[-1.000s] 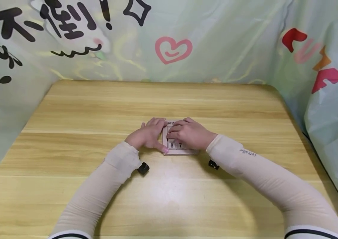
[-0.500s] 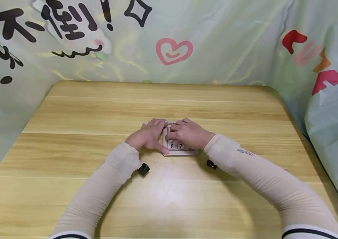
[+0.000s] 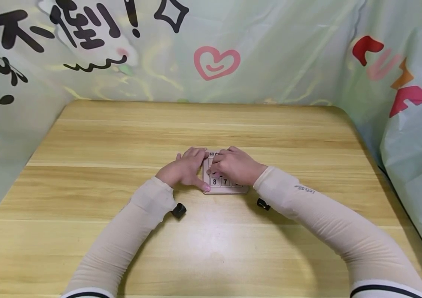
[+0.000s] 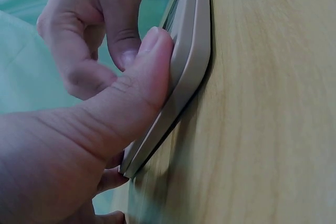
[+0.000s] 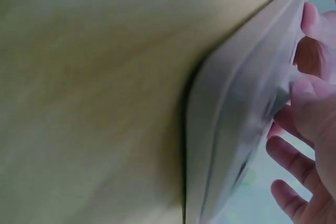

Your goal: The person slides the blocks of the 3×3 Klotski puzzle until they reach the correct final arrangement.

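A pale pink number sliding puzzle (image 3: 225, 191) lies flat on the wooden table, with tiles such as 8 and 7 in its near row. My left hand (image 3: 185, 167) holds its left side, thumb at the near corner and fingers at the far one. In the left wrist view the left thumb (image 4: 149, 66) presses on the puzzle's rounded edge (image 4: 184, 66). My right hand (image 3: 236, 166) is over the puzzle and covers most of its tiles. The right wrist view has its thumb and a finger pinching a small tile (image 5: 282, 99); its number is not visible.
The wooden table (image 3: 211, 248) stretches around the puzzle on all sides. A printed cloth (image 3: 270, 62) with black characters and a pink heart hangs behind it and along both sides. Black wrist cameras (image 3: 179, 211) sit below both wrists.
My right hand has shifted slightly left over the puzzle, its fingers drawn in a little closer. The left hand and the puzzle have stayed in place.
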Motion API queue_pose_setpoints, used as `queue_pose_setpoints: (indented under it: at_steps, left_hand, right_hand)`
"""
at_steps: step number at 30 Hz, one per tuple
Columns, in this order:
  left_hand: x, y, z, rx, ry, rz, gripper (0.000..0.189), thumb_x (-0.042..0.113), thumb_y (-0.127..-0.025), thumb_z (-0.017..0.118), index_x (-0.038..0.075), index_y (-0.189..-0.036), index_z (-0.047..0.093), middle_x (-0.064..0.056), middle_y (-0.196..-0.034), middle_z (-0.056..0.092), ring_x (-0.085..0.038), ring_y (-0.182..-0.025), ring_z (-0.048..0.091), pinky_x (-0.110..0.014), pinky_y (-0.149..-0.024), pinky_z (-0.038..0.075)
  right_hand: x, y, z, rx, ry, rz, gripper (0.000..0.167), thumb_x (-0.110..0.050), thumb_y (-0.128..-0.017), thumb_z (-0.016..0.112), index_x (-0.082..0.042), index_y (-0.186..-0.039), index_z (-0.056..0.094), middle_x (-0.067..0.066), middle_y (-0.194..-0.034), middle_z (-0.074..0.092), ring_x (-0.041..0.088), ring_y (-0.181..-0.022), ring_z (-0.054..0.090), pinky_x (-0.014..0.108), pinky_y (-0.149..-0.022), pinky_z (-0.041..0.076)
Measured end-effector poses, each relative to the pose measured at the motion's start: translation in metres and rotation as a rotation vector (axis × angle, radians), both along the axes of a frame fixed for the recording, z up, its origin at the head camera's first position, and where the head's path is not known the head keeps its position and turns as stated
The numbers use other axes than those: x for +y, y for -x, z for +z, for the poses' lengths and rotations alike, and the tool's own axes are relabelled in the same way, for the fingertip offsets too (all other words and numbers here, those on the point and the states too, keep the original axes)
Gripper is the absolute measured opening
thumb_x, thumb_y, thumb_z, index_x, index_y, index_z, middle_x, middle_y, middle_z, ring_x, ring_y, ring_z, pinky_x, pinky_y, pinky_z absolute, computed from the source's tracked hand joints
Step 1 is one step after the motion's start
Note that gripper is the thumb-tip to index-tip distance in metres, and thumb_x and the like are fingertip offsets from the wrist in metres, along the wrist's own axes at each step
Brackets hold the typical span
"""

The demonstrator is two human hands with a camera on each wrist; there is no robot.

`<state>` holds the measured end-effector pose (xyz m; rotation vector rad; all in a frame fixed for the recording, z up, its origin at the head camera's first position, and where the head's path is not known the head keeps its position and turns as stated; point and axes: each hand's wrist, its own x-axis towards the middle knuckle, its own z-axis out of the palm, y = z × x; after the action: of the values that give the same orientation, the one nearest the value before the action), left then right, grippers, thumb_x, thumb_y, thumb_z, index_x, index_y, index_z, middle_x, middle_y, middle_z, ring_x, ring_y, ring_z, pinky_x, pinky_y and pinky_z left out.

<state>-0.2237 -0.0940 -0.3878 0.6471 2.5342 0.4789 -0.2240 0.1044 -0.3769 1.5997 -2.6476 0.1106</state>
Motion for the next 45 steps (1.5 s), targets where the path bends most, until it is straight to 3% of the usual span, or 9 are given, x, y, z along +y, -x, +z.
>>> queue_pose_setpoints:
  at_steps: [5,11,15,20,23,28,34,40,45]
  left_hand:
    - [0.000,-0.001,0.001,-0.006,-0.001,-0.003,0.118,0.059,-0.066,0.080,0.008,-0.153,0.019,-0.013,-0.159,0.013,-0.031,-0.146,0.006,-0.065,-0.112,0.006]
    - [0.000,-0.001,0.002,-0.010,-0.001,0.012,0.118,0.058,-0.066,0.081,0.009,-0.153,0.019,-0.012,-0.160,0.012,-0.031,-0.147,0.004,-0.064,-0.113,0.004]
    - [-0.001,-0.001,0.002,-0.022,-0.007,0.014,0.118,0.057,-0.066,0.081,0.009,-0.154,0.018,-0.012,-0.161,0.009,-0.033,-0.147,0.001,-0.063,-0.113,0.002]
    - [0.002,-0.002,0.000,-0.031,-0.005,0.005,0.118,0.058,-0.067,0.080,0.009,-0.153,0.018,-0.013,-0.161,0.009,-0.036,-0.146,0.000,-0.064,-0.112,0.002]
    - [0.003,-0.002,0.001,-0.027,-0.003,0.005,0.117,0.057,-0.067,0.081,0.009,-0.153,0.018,-0.013,-0.160,0.010,-0.035,-0.146,0.003,-0.064,-0.112,0.004]
    - [0.002,-0.001,0.001,-0.017,-0.011,0.012,0.117,0.056,-0.066,0.082,0.008,-0.153,0.020,-0.013,-0.160,0.012,-0.032,-0.146,0.005,-0.065,-0.112,0.004]
    - [0.002,0.000,0.003,-0.018,-0.019,0.011,0.118,0.055,-0.065,0.083,0.008,-0.153,0.020,-0.013,-0.160,0.012,-0.033,-0.146,0.005,-0.064,-0.112,0.003]
    - [0.002,0.000,0.004,-0.015,-0.011,0.013,0.118,0.056,-0.064,0.082,0.008,-0.153,0.019,-0.013,-0.160,0.012,-0.032,-0.146,0.005,-0.063,-0.113,0.003]
    - [0.003,0.000,0.004,-0.024,-0.013,0.021,0.119,0.055,-0.064,0.083,0.008,-0.153,0.019,-0.013,-0.160,0.012,-0.032,-0.146,0.004,-0.063,-0.113,0.003]
  right_hand:
    - [-0.002,0.000,-0.001,0.007,-0.019,-0.015,0.014,-0.018,-0.084,0.075,-0.020,-0.098,0.075,0.000,-0.106,0.070,0.023,-0.097,0.063,0.041,-0.083,0.052]
    - [0.001,-0.004,0.005,-0.004,-0.061,0.003,0.018,-0.011,-0.090,0.067,-0.016,-0.107,0.074,0.001,-0.111,0.070,0.023,-0.101,0.063,0.041,-0.085,0.052]
    - [0.012,-0.010,0.010,-0.037,-0.107,0.008,0.031,-0.007,-0.088,0.068,-0.014,-0.118,0.071,0.000,-0.122,0.067,0.026,-0.116,0.058,0.045,-0.095,0.048]
    - [0.025,-0.021,0.006,-0.100,-0.202,0.003,0.055,-0.017,-0.087,0.070,-0.012,-0.139,0.054,0.003,-0.142,0.050,0.037,-0.134,0.040,0.056,-0.106,0.035]
    - [0.024,-0.023,0.003,-0.112,-0.211,0.003,0.059,-0.021,-0.090,0.067,-0.011,-0.144,0.047,0.005,-0.148,0.043,0.038,-0.138,0.032,0.058,-0.108,0.031]
    - [0.031,-0.022,0.002,-0.097,-0.230,-0.020,0.059,-0.025,-0.091,0.066,-0.013,-0.145,0.047,0.003,-0.149,0.042,0.036,-0.140,0.030,0.056,-0.109,0.031]
    - [0.051,-0.027,0.006,-0.125,-0.241,-0.070,0.058,-0.015,-0.089,0.065,-0.009,-0.144,0.047,0.005,-0.149,0.042,0.039,-0.140,0.028,0.057,-0.103,0.038]
    - [0.046,-0.025,0.003,-0.168,-0.223,-0.066,0.055,-0.017,-0.094,0.059,-0.010,-0.147,0.043,0.005,-0.151,0.039,0.035,-0.141,0.027,0.056,-0.108,0.032]
    - [0.044,-0.025,0.012,-0.143,-0.241,-0.084,0.058,-0.014,-0.087,0.068,-0.009,-0.142,0.050,0.005,-0.146,0.046,0.034,-0.140,0.032,0.057,-0.108,0.032]
